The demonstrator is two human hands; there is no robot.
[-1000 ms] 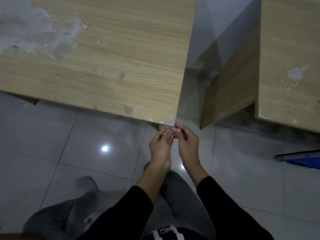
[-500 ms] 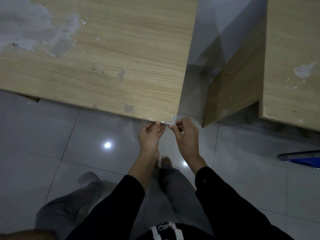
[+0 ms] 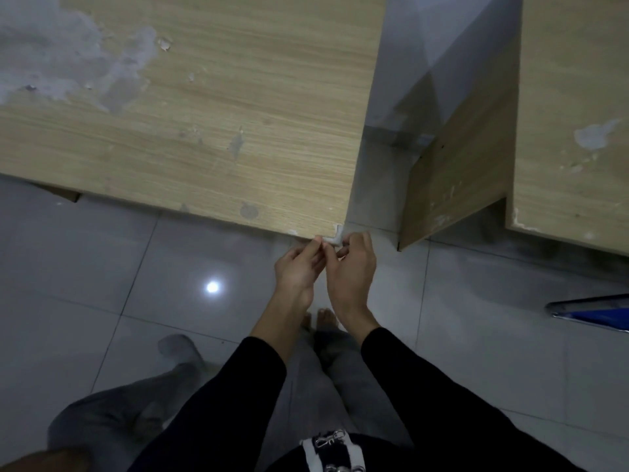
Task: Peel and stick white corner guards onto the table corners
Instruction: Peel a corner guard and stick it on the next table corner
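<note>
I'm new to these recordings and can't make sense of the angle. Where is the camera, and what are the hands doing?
There is no machine here. A person wears a camera on the head, and it looks down at their own hands. The left hand and right hand meet at the near corner of a wooden table, where a small white corner guard sits. The fingers of both hands reach it, but the picture is too dim to tell pinching from pressing. The tabletop bears pale stains. A second table stands to the right.
</note>
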